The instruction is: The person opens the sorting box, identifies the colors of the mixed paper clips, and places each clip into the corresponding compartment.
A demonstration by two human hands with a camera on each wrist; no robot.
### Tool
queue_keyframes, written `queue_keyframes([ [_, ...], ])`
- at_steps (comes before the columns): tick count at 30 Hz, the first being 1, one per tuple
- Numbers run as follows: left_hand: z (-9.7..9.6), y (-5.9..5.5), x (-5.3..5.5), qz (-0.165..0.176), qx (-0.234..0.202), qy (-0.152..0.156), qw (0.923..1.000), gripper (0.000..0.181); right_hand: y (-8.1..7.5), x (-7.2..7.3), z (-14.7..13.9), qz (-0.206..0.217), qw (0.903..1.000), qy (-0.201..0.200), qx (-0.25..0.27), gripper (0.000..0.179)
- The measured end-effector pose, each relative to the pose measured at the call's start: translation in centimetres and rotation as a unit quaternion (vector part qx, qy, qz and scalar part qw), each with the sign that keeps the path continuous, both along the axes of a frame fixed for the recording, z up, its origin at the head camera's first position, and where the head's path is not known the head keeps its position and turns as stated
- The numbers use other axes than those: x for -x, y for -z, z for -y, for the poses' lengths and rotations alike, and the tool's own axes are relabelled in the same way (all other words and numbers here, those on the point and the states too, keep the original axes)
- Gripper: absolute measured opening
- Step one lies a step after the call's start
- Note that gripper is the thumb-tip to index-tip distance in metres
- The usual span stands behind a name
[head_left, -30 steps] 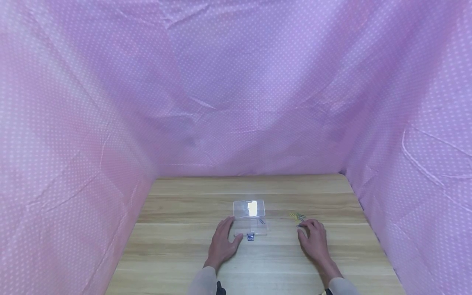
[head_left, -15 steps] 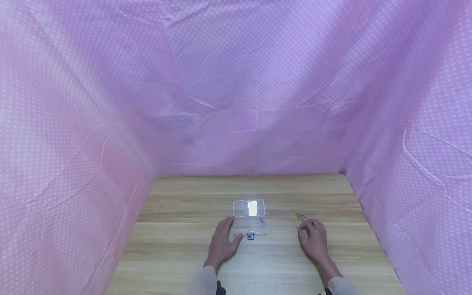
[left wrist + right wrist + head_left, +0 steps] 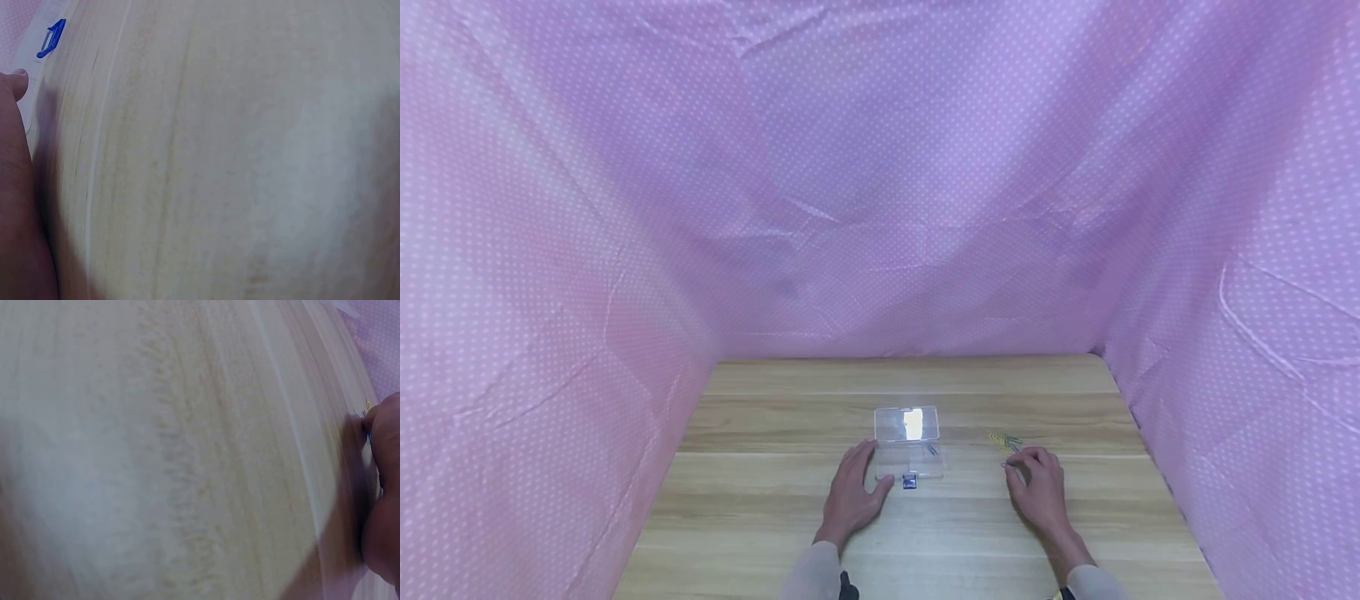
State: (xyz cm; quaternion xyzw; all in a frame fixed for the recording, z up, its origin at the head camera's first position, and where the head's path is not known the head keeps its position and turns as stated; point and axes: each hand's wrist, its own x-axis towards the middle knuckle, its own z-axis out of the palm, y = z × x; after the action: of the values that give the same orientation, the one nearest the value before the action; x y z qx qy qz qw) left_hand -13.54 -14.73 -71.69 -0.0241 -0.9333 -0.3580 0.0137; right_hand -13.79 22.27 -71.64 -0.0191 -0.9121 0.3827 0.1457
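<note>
A clear plastic box (image 3: 891, 461) lies on the table with its transparent lid (image 3: 891, 423) folded back. Its blue latch (image 3: 910, 482) sticks out at the front and also shows as a blue clasp (image 3: 52, 37) in the left wrist view. Silvery-blue paper clips (image 3: 932, 449) are in the right compartment. My left hand (image 3: 852, 496) holds the box's left end, thumb at the front edge and fingers by the back corner. To the right, my right hand (image 3: 1037, 487) pinches a small paper clip (image 3: 1004, 464) at its fingertips, beside a loose pile of yellow and green paper clips (image 3: 1000, 439).
The wood-grain table (image 3: 775, 517) carries the box at its middle and the clip pile to the right. Pink polka-dot cloth (image 3: 880, 208) hangs around the back and both sides.
My right fingertips have drawn together on the paper clip, which has shifted slightly toward me from the pile. My left hand and the box have stayed in place.
</note>
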Motion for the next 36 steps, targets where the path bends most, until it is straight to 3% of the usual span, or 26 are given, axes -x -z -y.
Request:
queue_keyframes([
  [12,-0.1,0.2,-0.2,-0.012,0.003,-0.003,0.9999,0.075,-0.5,0.1,-0.3,0.065,0.9978,-0.013,0.007,0.009],
  [22,0.0,0.3,-0.2,-0.045,0.009,0.008,0.9989,0.074,-1.0,-0.1,0.0,0.032,0.9991,-0.029,-0.003,0.005],
  [28,0.1,0.2,-0.2,-0.041,0.01,0.012,0.999,0.075,-1.3,0.0,0.1,0.045,0.9984,-0.032,-0.014,0.004],
  [36,0.1,0.1,-0.2,-0.04,0.009,0.013,0.9991,0.075,-0.9,0.1,0.3,0.032,0.9986,-0.029,-0.031,0.009],
])
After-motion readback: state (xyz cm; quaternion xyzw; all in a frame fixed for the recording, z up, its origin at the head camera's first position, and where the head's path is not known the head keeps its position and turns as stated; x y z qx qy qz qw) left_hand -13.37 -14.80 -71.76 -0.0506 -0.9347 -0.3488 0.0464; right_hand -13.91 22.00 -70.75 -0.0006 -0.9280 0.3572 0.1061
